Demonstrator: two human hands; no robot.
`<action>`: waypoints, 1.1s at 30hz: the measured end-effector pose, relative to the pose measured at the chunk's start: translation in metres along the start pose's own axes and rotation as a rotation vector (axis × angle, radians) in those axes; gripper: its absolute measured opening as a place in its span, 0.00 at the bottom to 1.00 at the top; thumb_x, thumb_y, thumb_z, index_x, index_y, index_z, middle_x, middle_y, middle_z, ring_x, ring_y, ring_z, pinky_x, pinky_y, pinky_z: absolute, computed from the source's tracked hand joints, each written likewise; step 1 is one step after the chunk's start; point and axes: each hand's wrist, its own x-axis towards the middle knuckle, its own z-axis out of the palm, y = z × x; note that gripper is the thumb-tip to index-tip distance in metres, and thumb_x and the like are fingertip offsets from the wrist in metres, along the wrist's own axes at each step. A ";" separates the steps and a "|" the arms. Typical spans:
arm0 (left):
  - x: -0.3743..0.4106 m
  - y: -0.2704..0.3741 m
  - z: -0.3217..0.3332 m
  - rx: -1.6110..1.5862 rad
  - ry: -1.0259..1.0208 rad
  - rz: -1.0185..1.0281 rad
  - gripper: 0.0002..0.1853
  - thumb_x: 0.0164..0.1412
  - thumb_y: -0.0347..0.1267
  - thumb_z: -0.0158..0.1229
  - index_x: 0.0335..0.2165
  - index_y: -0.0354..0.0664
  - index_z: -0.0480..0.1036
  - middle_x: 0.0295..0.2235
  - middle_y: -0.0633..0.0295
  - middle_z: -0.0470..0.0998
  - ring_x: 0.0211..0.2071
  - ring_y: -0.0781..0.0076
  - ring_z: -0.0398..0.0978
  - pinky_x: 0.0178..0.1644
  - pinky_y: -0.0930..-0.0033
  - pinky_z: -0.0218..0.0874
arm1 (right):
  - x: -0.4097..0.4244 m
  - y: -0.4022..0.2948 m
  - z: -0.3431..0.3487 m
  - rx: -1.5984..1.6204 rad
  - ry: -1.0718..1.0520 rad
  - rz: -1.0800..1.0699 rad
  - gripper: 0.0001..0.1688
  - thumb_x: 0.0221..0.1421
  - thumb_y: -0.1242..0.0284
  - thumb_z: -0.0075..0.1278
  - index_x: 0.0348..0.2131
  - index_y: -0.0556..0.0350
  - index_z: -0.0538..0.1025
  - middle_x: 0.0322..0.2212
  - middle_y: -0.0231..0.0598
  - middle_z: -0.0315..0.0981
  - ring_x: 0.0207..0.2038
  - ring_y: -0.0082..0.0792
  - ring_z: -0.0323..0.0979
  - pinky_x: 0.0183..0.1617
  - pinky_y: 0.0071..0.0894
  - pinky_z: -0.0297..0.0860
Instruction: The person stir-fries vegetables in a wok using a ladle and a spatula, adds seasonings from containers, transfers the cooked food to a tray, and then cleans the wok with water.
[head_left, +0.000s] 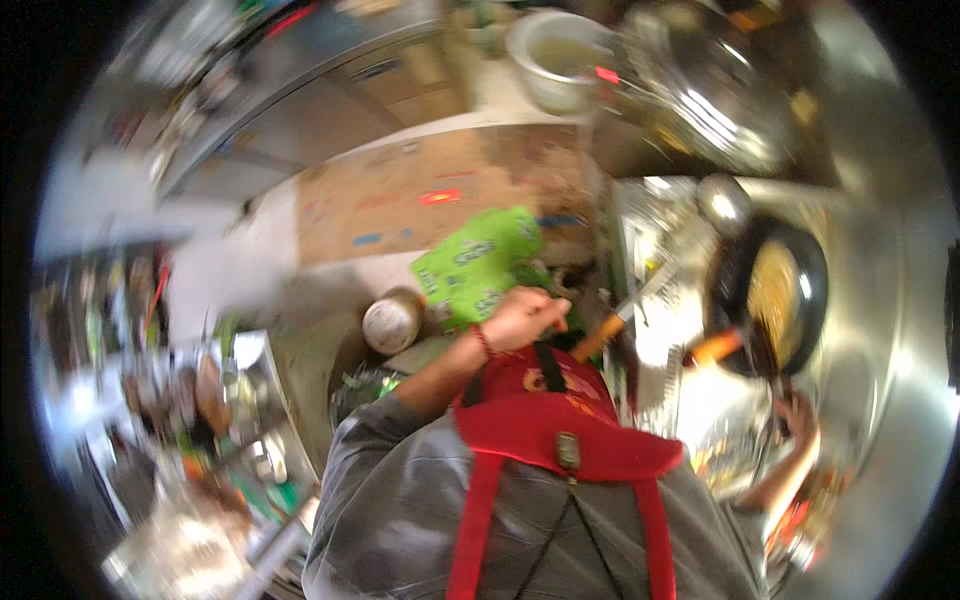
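Observation:
My left hand (527, 318), a red band at its wrist, is held before my red apron (525, 420) with its fingers curled. Just beyond it is a bright green printed cloth or bag (476, 259). I cannot tell whether the hand grips anything. To the right, my right hand (799, 421) is closed around a dark, blurred utensil (763, 349) that reaches over the near side of a black wok (724, 292). Yellowish-brown food or liquid (772, 281) lies in the wok. An orange-brown handle (714, 349) shows at the wok's near left side.
A wooden-handled tool (600, 336) lies along the stove's edge. Near the wok is a round metal ladle or bowl (724, 204). A large shiny metal pot (705, 97) and a white bucket (559, 64) stand farther off. Flattened cardboard (360, 214) covers the floor. A crowded shelf (262, 420) is at left.

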 end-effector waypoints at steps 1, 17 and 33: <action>0.010 0.008 0.005 -0.011 -0.022 0.021 0.20 0.64 0.40 0.46 0.23 0.40 0.77 0.16 0.68 0.68 0.19 0.79 0.65 0.25 0.74 0.58 | -0.029 -0.066 0.007 0.010 0.132 0.150 0.33 0.52 0.53 0.52 0.51 0.55 0.68 0.38 0.42 0.75 0.40 0.35 0.73 0.42 0.35 0.69; 0.105 0.087 0.194 -0.535 -0.780 -0.387 0.10 0.62 0.36 0.51 0.38 0.44 0.63 0.25 0.67 0.70 0.17 0.84 0.62 0.18 0.81 0.50 | 0.101 -0.030 0.002 0.225 0.522 -0.052 0.22 0.50 0.68 0.56 0.42 0.64 0.75 0.32 0.36 0.77 0.31 0.25 0.70 0.36 0.25 0.67; 0.142 0.083 0.183 -0.751 -0.884 -0.612 0.12 0.59 0.30 0.52 0.41 0.37 0.64 0.21 0.64 0.68 0.15 0.77 0.65 0.17 0.79 0.55 | 0.039 -0.064 -0.122 -1.031 0.483 0.132 0.17 0.55 0.68 0.43 0.46 0.33 0.69 0.32 0.41 0.75 0.35 0.44 0.75 0.39 0.40 0.72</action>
